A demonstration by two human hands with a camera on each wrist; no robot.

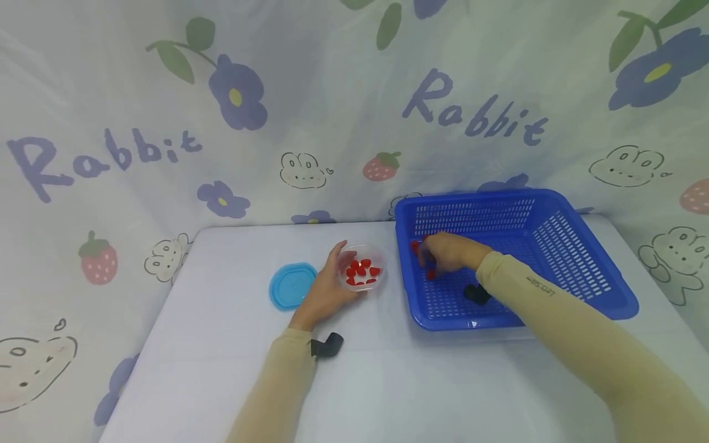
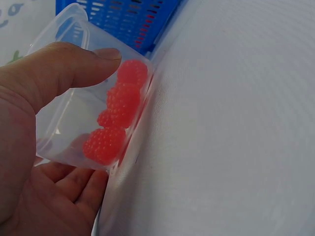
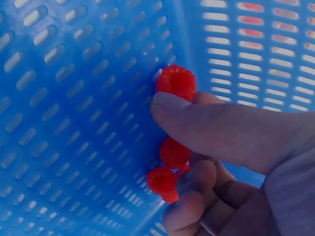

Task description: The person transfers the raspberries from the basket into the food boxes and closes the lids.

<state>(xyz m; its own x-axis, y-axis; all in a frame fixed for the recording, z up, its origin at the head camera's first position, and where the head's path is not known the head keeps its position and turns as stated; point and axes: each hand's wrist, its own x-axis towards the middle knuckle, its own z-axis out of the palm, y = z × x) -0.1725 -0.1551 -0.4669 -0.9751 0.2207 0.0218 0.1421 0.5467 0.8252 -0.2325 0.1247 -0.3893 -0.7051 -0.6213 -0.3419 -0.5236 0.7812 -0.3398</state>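
Right hand point(image 1: 451, 251) is pinching a round, bumpy, red plastic-looking raspberry point(image 3: 178, 81), more red berries point(image 3: 162, 181) right by those fingers inside a blue plastic basket point(image 1: 471, 322); left hand point(image 1: 327, 290) curls round a clear plastic tub point(image 2: 69, 130).

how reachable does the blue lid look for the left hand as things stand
Probably not without letting go: the left hand holds the clear cup, though the blue lid lies close by with nothing on it.

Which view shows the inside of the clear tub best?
Head: it looks down into the clear tub, onto red berries. Left wrist is closer but side-on, left hand partly covering it. Right wrist: only blurred red through the blue basket, possibly its berries.
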